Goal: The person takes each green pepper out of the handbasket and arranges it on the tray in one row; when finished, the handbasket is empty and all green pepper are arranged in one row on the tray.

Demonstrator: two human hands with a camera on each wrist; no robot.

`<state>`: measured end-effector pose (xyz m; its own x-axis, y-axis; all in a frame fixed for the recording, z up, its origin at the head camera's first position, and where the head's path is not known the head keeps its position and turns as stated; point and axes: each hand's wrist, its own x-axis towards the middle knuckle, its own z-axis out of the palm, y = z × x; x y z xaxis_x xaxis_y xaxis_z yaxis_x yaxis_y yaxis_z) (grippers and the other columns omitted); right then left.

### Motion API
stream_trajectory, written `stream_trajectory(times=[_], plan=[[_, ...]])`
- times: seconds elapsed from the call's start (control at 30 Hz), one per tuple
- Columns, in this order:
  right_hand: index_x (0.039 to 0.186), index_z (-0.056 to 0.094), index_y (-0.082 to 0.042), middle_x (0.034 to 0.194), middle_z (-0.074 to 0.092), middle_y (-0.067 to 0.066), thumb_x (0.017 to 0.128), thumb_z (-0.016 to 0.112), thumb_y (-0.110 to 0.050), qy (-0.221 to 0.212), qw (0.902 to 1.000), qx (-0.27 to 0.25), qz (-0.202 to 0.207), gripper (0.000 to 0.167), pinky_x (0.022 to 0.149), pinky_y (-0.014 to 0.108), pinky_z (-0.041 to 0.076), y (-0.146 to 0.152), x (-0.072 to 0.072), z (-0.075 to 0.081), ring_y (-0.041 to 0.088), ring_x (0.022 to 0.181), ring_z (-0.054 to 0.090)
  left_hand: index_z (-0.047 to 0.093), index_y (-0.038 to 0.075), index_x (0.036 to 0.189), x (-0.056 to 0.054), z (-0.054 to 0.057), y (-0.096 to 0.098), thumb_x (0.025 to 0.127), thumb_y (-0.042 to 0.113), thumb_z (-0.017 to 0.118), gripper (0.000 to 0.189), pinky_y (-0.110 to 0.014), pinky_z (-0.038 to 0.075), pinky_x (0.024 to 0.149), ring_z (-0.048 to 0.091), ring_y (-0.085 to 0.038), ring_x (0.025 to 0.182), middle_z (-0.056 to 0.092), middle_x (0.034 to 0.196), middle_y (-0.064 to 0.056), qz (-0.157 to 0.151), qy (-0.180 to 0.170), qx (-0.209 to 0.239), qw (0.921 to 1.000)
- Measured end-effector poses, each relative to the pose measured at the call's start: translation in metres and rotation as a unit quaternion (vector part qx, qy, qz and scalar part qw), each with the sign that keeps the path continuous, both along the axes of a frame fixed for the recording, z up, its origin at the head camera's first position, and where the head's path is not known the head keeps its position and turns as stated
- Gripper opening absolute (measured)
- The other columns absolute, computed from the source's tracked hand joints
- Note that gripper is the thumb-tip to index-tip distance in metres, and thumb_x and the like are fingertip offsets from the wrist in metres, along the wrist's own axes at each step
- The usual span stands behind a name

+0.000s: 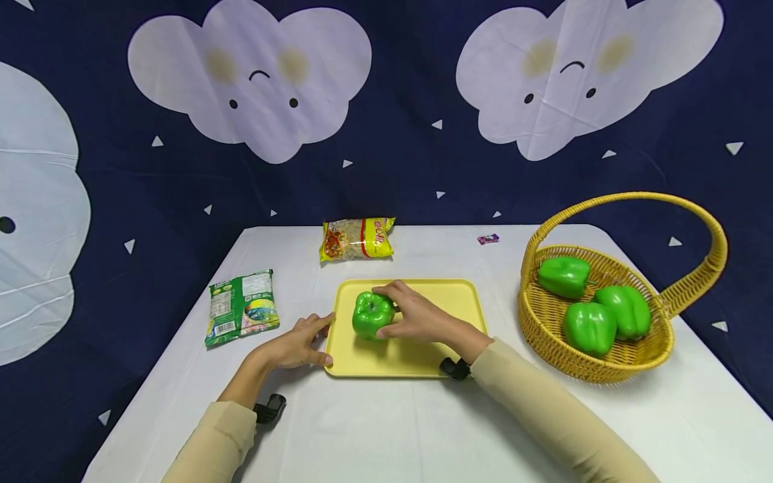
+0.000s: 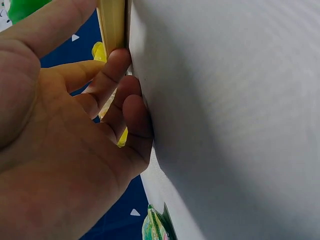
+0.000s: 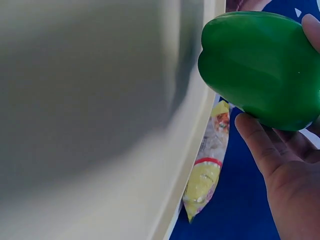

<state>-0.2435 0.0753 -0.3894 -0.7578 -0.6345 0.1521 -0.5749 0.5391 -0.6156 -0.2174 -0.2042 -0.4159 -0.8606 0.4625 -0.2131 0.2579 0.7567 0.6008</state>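
My right hand (image 1: 417, 316) grips a glossy green bell pepper (image 1: 372, 315) between thumb and fingers over the left part of a yellow tray (image 1: 435, 359). In the right wrist view the green pepper (image 3: 260, 67) overlaps the tray's rim (image 3: 192, 165); whether its underside touches the tray I cannot tell. At the tray's left edge, my left hand (image 1: 298, 345) touches the rim with thumb and index finger spread apart. The left wrist view shows this hand (image 2: 75, 135) with loosely bent fingers close to the white tabletop, beside the tray's side (image 2: 114, 30).
A wicker basket (image 1: 537, 335) with a tall handle stands at right, holding several green peppers (image 1: 590, 329). Left of the tray lies a green snack packet (image 1: 243, 305). Behind it are a yellow food bag (image 1: 357, 239) and a small purple wrapped candy (image 1: 488, 239).
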Motion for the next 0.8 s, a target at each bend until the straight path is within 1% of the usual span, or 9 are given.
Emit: stream_trajectory(times=[0.2,0.47,0.63,0.8], plan=[[0.141,0.041,-0.014,0.133,0.045,0.006,0.075,0.078,-0.032,-0.004,0.9999,0.011,0.0,0.078,0.098,0.039,0.046,-0.009,0.001,-0.002,0.02,0.113,0.053,0.024,0.005,0.149,0.0,0.0,0.0,0.077,0.031,0.076,0.093,-0.042,0.037,0.092,0.038,-0.022,0.102,0.047,0.113,-0.007,-0.002,0.002,0.0,1.0],[0.142,0.039,-0.015,0.13,0.045,0.005,0.076,0.078,-0.034,-0.008,0.9997,0.021,0.002,0.078,0.098,0.038,0.047,-0.019,0.001,-0.004,0.019,0.112,0.053,0.024,0.006,0.149,-0.001,0.0,0.0,0.078,0.031,0.076,0.092,-0.046,0.037,0.096,0.039,-0.022,0.106,0.047,0.116,-0.006,0.005,-0.005,-0.001,1.0],[0.143,0.039,-0.016,0.132,0.044,0.005,0.077,0.077,-0.034,-0.004,0.9997,0.025,0.005,0.078,0.099,0.038,0.046,-0.026,0.002,-0.004,0.019,0.113,0.053,0.024,0.006,0.149,0.0,0.0,0.0,0.078,0.032,0.076,0.092,-0.046,0.037,0.095,0.038,-0.022,0.105,0.047,0.115,-0.006,0.001,-0.005,0.003,1.0],[0.143,0.037,-0.016,0.132,0.044,0.005,0.078,0.076,-0.033,-0.007,0.9996,0.025,0.009,0.078,0.1,0.038,0.046,-0.034,0.002,-0.003,0.019,0.114,0.053,0.023,0.008,0.15,0.0,0.0,-0.001,0.078,0.033,0.075,0.092,-0.048,0.038,0.094,0.038,-0.023,0.106,0.047,0.116,-0.008,0.002,-0.01,0.008,0.9999]])
